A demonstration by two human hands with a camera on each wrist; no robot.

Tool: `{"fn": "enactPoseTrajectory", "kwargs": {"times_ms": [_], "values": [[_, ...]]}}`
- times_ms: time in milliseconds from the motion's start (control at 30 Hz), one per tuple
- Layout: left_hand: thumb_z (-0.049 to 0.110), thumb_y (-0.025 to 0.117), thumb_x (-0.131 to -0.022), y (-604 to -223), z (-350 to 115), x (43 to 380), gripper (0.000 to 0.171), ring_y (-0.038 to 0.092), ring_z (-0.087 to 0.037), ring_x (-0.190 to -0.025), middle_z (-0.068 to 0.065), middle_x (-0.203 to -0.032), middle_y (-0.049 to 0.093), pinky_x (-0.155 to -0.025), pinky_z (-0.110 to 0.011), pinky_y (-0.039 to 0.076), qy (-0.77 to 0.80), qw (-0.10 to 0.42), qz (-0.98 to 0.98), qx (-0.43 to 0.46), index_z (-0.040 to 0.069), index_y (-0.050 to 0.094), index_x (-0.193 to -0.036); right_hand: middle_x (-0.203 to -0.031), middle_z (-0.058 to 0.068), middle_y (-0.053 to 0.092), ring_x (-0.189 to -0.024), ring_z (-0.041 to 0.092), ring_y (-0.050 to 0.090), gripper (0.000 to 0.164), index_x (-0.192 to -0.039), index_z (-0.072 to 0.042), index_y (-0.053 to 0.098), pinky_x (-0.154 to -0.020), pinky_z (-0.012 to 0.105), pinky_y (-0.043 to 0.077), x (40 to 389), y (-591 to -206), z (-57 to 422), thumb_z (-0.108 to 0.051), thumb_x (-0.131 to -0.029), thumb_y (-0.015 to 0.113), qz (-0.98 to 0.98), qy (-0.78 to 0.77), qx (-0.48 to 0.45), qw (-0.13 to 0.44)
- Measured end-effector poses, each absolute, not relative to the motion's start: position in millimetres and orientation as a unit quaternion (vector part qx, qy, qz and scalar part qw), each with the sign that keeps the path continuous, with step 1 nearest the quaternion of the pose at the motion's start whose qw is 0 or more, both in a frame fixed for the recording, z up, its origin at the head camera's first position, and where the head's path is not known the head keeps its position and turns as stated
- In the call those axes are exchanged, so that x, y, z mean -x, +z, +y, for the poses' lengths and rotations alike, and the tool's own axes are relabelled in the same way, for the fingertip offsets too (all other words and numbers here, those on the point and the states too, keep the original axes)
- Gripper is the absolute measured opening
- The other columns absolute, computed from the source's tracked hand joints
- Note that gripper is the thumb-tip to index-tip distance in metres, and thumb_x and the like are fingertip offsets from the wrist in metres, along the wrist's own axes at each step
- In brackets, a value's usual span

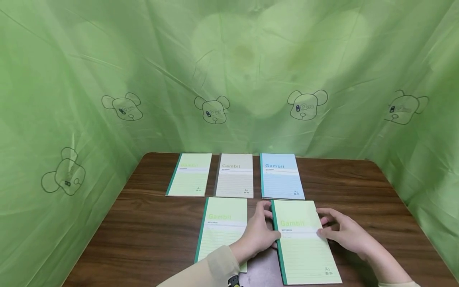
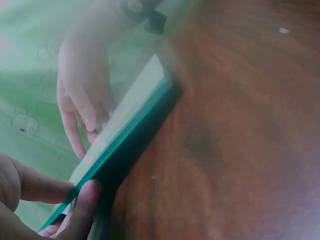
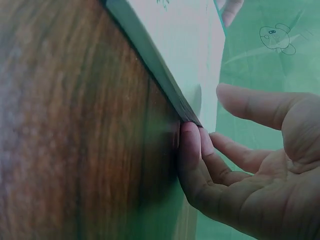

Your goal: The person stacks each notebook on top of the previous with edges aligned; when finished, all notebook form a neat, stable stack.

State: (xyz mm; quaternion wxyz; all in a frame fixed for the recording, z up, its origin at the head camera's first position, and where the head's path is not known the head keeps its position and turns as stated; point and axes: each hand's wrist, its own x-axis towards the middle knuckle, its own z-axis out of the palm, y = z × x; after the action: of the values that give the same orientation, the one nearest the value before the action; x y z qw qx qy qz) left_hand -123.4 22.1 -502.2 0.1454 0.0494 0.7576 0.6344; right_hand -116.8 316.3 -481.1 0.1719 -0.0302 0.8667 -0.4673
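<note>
A pale green notebook with a dark green spine lies between my two hands at the front of the table. My left hand pinches its spine side, thumb on one face and fingers on the other, as the left wrist view shows close up. Across from it, my right hand touches the long outer edge with its fingertips. The right thumb stands apart from the cover in the right wrist view. Just left of the left hand lies another pale green notebook, partly covered by my forearm.
Along the back of the brown wooden table lie three notebooks in a row: green, grey and blue. Green sheeting with bear-head drawings hangs behind and at both sides.
</note>
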Motion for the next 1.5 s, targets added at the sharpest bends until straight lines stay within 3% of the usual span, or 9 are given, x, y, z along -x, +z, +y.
{"fn": "enactPoseTrajectory", "kwargs": {"times_ms": [200,433,633,833,1133,1333,1500], "values": [[-0.019,0.071,-0.084,-501,18,132,0.087,0.062,-0.017,-0.053,0.001,-0.119,0.061,-0.048,-0.04,0.06,0.648,0.108,0.751,-0.068,0.021,0.043,-0.156,-0.135,0.023,0.067,-0.114,0.027,0.068,0.079,-0.168,-0.007,0.035,-0.081,0.037,0.062,119,-480,316,-0.021,-0.103,0.078,0.844,-0.502,0.044,0.182],[-0.014,0.076,-0.089,-497,9,146,0.076,0.067,-0.03,-0.058,-0.001,-0.12,0.064,-0.057,-0.045,0.062,0.68,0.092,0.726,-0.036,0.018,0.05,-0.153,-0.117,0.02,0.071,-0.1,0.02,0.073,0.076,-0.171,-0.009,0.026,-0.079,0.039,0.063,120,-480,312,-0.014,-0.109,0.069,0.819,-0.539,0.08,0.179],[-0.005,0.077,-0.091,-491,5,157,0.057,0.067,-0.019,-0.074,-0.007,-0.111,0.069,-0.069,-0.045,0.064,0.708,0.084,0.701,0.003,0.009,0.06,-0.144,-0.108,0.02,0.067,-0.093,0.023,0.074,0.071,-0.168,-0.012,0.036,-0.078,0.039,0.065,125,-471,298,-0.011,-0.107,0.071,0.826,-0.548,0.069,0.112],[-0.004,0.071,-0.09,-480,1,169,0.064,0.065,-0.02,-0.085,-0.009,-0.111,0.066,-0.071,-0.032,0.054,0.71,0.071,0.701,0.023,0.016,0.059,-0.149,-0.113,0.02,0.074,-0.091,0.021,0.075,0.07,-0.168,-0.008,0.037,-0.078,0.038,0.065,136,-459,285,-0.01,-0.107,0.072,0.824,-0.556,0.076,0.075],[-0.003,0.068,-0.094,-457,-7,191,0.068,0.063,-0.021,-0.092,-0.01,-0.119,0.062,-0.072,-0.032,0.051,0.702,0.054,0.71,0.021,0.026,0.06,-0.155,-0.124,0.024,0.074,-0.1,0.014,0.075,0.069,-0.168,-0.006,0.038,-0.084,0.03,0.063,154,-429,272,-0.012,-0.107,0.071,0.832,-0.545,0.088,0.046],[-0.004,0.068,-0.094,-444,-7,206,0.063,0.065,-0.022,-0.096,-0.01,-0.118,0.063,-0.074,-0.033,0.053,0.716,0.039,0.697,0.027,0.022,0.063,-0.152,-0.126,0.022,0.073,-0.1,0.012,0.073,0.069,-0.168,-0.009,0.04,-0.082,0.025,0.059,166,-414,266,-0.018,-0.108,0.072,0.851,-0.519,0.077,0.03],[-0.003,0.068,-0.096,-441,-3,218,0.048,0.064,-0.024,-0.101,-0.01,-0.12,0.065,-0.08,-0.033,0.054,0.721,0.001,0.692,0.041,0.012,0.066,-0.142,-0.133,0.026,0.071,-0.102,0.007,0.07,0.076,-0.171,-0.008,0.034,-0.082,0.022,0.056,181,-409,260,-0.022,-0.107,0.073,0.857,-0.513,0.056,0.013]]}}
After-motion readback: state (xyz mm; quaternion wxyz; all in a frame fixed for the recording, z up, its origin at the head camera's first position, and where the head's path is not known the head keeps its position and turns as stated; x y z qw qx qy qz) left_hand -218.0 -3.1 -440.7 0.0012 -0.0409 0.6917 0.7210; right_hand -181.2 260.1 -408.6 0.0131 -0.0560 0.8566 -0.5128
